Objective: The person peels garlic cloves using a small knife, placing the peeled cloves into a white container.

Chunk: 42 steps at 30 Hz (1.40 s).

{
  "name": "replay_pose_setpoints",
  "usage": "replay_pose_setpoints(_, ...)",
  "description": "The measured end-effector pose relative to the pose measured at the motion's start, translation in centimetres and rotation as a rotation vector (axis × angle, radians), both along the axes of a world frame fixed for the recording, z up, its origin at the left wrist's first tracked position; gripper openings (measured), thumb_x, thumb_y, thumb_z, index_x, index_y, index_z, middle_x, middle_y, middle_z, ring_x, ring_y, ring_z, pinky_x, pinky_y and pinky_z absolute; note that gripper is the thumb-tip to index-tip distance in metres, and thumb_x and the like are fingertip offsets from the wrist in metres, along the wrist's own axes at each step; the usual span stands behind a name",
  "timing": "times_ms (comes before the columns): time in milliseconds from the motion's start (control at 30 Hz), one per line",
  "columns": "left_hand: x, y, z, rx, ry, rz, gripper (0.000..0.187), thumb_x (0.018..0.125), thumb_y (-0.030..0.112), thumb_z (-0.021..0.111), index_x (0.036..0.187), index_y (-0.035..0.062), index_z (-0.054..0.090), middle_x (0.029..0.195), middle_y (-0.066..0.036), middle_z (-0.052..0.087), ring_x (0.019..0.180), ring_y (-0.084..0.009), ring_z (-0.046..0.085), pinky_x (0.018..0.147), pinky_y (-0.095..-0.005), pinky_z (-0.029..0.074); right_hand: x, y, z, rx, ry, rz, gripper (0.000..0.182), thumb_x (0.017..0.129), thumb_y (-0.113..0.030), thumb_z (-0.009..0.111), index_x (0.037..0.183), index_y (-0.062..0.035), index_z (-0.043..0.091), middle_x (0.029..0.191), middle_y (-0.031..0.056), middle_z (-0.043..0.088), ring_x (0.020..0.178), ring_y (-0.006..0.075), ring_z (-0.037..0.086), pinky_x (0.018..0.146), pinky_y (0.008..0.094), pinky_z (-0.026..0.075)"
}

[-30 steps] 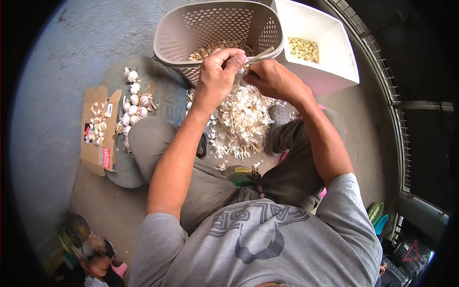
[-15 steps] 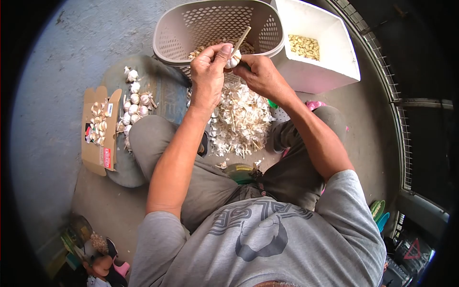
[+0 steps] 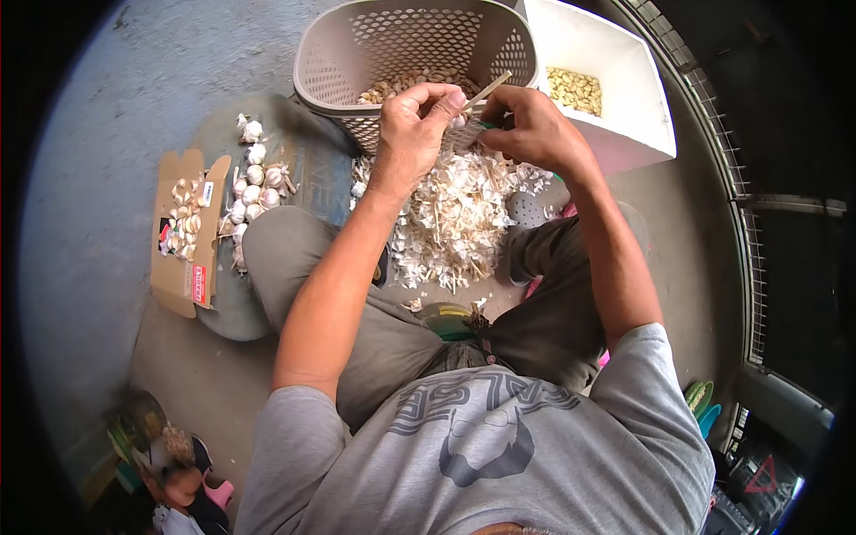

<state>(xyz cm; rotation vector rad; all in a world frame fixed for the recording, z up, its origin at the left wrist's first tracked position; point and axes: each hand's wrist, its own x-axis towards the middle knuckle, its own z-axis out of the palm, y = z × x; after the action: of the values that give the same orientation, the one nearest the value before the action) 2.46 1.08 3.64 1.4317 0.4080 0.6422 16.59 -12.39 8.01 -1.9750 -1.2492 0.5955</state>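
The garlic bulb (image 3: 460,120), with its long stalk (image 3: 490,88) poking up, is in the air by the near side of the big basket (image 3: 410,40), pinched by the thumb and bent fingers of the left hand (image 3: 415,125). Just beside it, the right hand (image 3: 539,129) curls its fingers inward, but I can't tell if it grips anything. Both arms reach forward, with the pile of peels (image 3: 455,218) below.

Bulbs (image 3: 253,173) left of peelings (image 3: 459,214), basket (image 3: 417,40) behind, cloves (image 3: 385,90) inside
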Motion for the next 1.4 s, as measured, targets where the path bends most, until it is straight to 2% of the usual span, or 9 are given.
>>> replay_pose_setpoints(67,0.1,0.0,-0.2,-0.016,0.001,-0.027,0.031,0.096,0.027,0.076,0.111,-0.0005,0.074,0.092,-0.002,0.072,0.081,-0.0066,0.061,0.074,-0.0224,0.050,0.2,-0.3,0.0,-0.045,0.017,0.001,0.028,0.075,-0.014,0.075,0.092,0.0065,0.066,0.072,0.0139,0.065,0.066,0.0203,0.064,0.062,0.0368,0.052)
replay_pose_setpoints(167,0.1,-0.2,0.0,0.006,-0.009,0.004,0.031,0.096,0.027,0.076,0.110,-0.0004,0.074,0.089,-0.002,0.071,0.078,-0.0065,0.061,0.072,-0.0218,0.049,0.3,-0.7,0.4,-0.040,0.017,0.065,0.025,0.081,-0.013,0.075,0.095,0.0054,0.067,0.073,0.0181,0.067,0.067,0.0266,0.067,0.063,0.0395,0.053)
replay_pose_setpoints(267,0.2,0.3,-0.2,-0.020,0.023,0.023,0.029,0.097,0.026,0.075,0.107,-0.0006,0.074,0.087,-0.002,0.070,0.078,-0.0072,0.062,0.072,-0.0221,0.050,-0.4,-0.9,0.2,0.095,-0.260,0.153,0.022,0.090,-0.015,0.072,0.099,0.0035,0.063,0.075,0.0222,0.067,0.069,0.0378,0.069,0.064,0.0463,0.054)
replay_pose_setpoints(367,0.0,0.2,-0.3,-0.066,0.047,0.054,0.027,0.097,0.025,0.074,0.106,-0.0006,0.073,0.088,-0.001,0.070,0.077,-0.0076,0.063,0.072,-0.0219,0.051,-1.5,-0.4,-0.7,0.037,-0.436,0.112,0.023,0.097,-0.018,0.066,0.103,0.0014,0.057,0.077,0.0246,0.067,0.073,0.0454,0.067,0.065,0.0520,0.053)
replay_pose_setpoints(500,0.3,0.4,-1.0,-0.103,-0.018,0.180,0.027,0.098,0.024,0.073,0.106,-0.0020,0.071,0.089,-0.003,0.071,0.078,-0.0076,0.063,0.071,-0.0225,0.051,-3.2,0.5,-1.2,0.096,-0.385,0.065,0.017,0.100,-0.014,0.060,0.107,-0.0010,0.051,0.077,0.0245,0.065,0.076,0.0475,0.066,0.065,0.0535,0.052)
replay_pose_setpoints(700,0.3,0.9,-1.5,-0.138,-0.049,0.185,0.027,0.099,0.022,0.072,0.107,-0.0040,0.070,0.089,-0.004,0.071,0.077,-0.0082,0.064,0.071,-0.0227,0.052,-3.6,0.8,-1.3,0.115,-0.367,0.058,0.017,0.100,-0.015,0.060,0.106,-0.0004,0.053,0.080,0.0243,0.066,0.080,0.0462,0.067,0.067,0.0521,0.053)
replay_pose_setpoints(933,0.3,1.2,-1.5,-0.232,-0.050,0.013,0.027,0.104,0.023,0.064,0.109,-0.0027,0.071,0.088,-0.005,0.071,0.075,-0.0093,0.063,0.068,-0.0239,0.051,-1.4,-0.4,0.7,0.048,-0.415,0.103,0.016,0.098,-0.015,0.064,0.109,-0.0040,0.065,0.087,0.0175,0.070,0.084,0.0402,0.070,0.072,0.0492,0.055)
replay_pose_setpoints(1033,0.4,1.6,-1.7,-0.291,-0.035,0.041,0.028,0.105,0.023,0.061,0.110,-0.0027,0.070,0.088,-0.005,0.071,0.075,-0.0094,0.063,0.068,-0.0244,0.051,-1.9,-0.9,1.7,0.049,-0.567,0.135,0.017,0.098,-0.017,0.063,0.109,-0.0047,0.064,0.087,0.0184,0.070,0.082,0.0407,0.069,0.070,0.0493,0.055)
replay_pose_setpoints(1400,0.4,1.1,-1.2,-0.278,0.071,-0.046,0.039,0.106,0.038,0.056,0.110,0.0022,0.072,0.088,-0.003,0.074,0.074,-0.0087,0.065,0.059,-0.0253,0.050,-1.4,-0.5,0.1,0.104,-0.534,0.049,0.016,0.099,-0.017,0.062,0.107,-0.0024,0.061,0.081,0.0220,0.069,0.077,0.0422,0.069,0.067,0.0504,0.055)
